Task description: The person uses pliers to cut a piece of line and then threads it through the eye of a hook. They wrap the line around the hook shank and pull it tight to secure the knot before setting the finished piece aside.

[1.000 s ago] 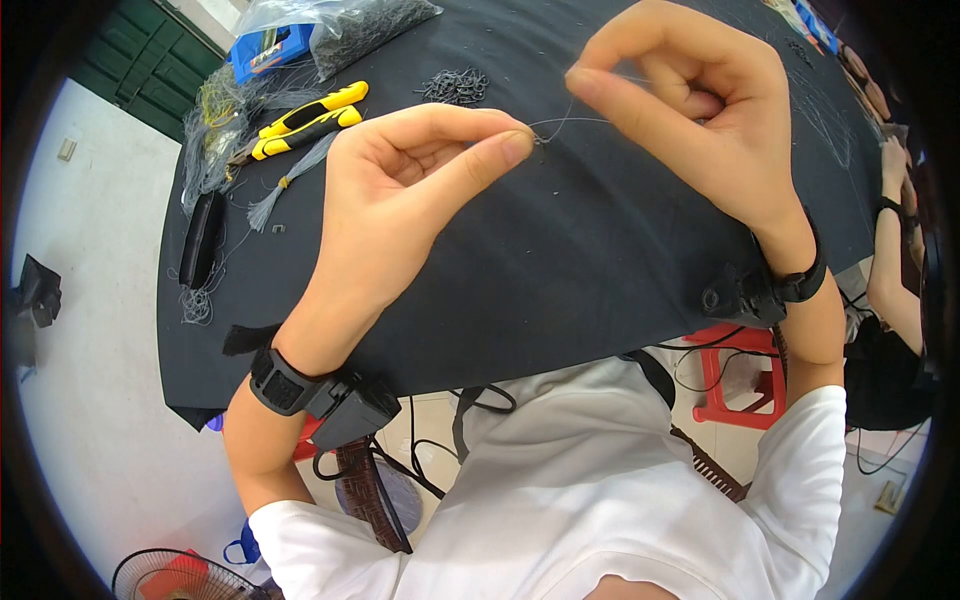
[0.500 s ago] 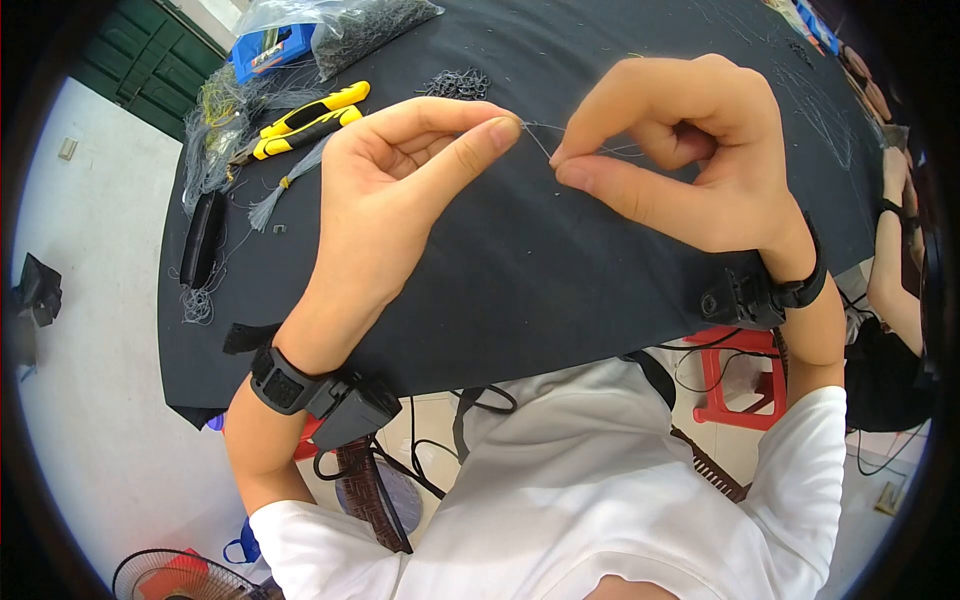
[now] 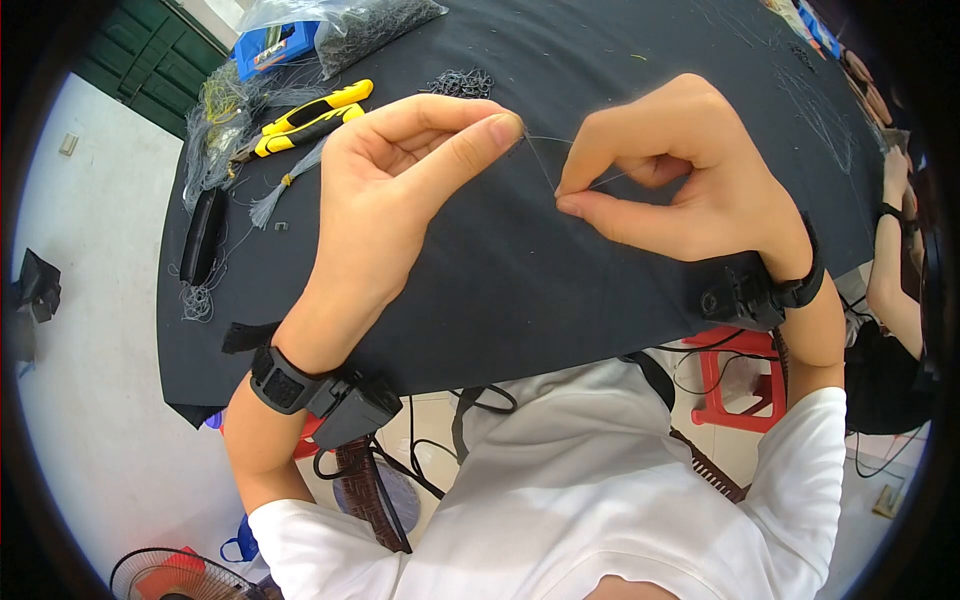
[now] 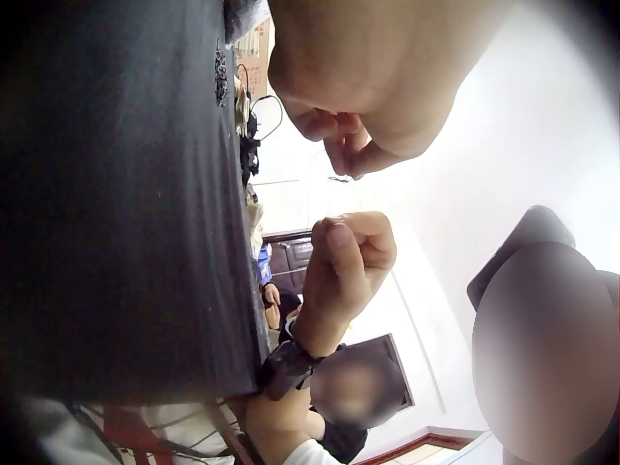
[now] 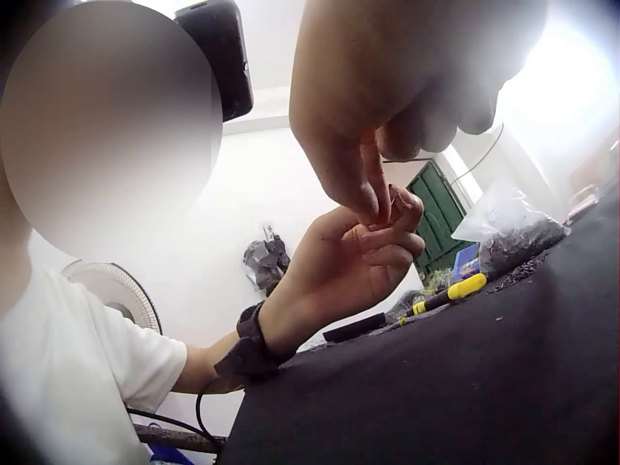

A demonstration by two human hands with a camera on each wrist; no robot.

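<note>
Above the black cloth, the left hand [image 3: 390,195] pinches a thin clear line [image 3: 546,138] and something tiny and dark between thumb and index finger. To its right, the right hand [image 3: 690,175] pinches the same line between thumb and index fingertip, a little lower and a short gap away. One strand slants between the fingertips; another runs behind the right index finger. In the left wrist view a small dark piece [image 4: 339,178] shows at the left fingertips, and the right hand [image 4: 351,266] faces it. The right wrist view shows the left hand [image 5: 349,262] beyond the right fingers.
Yellow-black pliers [image 3: 310,118], a tied bundle of line [image 3: 272,200] and a black case [image 3: 203,237] lie at the left. Behind are a pile of small dark metal pieces [image 3: 462,83], a blue box [image 3: 275,48] and a plastic bag [image 3: 375,30]. Another person's arm [image 3: 893,240] is at the right.
The right hand has come down from the upper right, then slightly lower still, with its thumb and index finger pinched on the line. The left hand has shifted slightly left.
</note>
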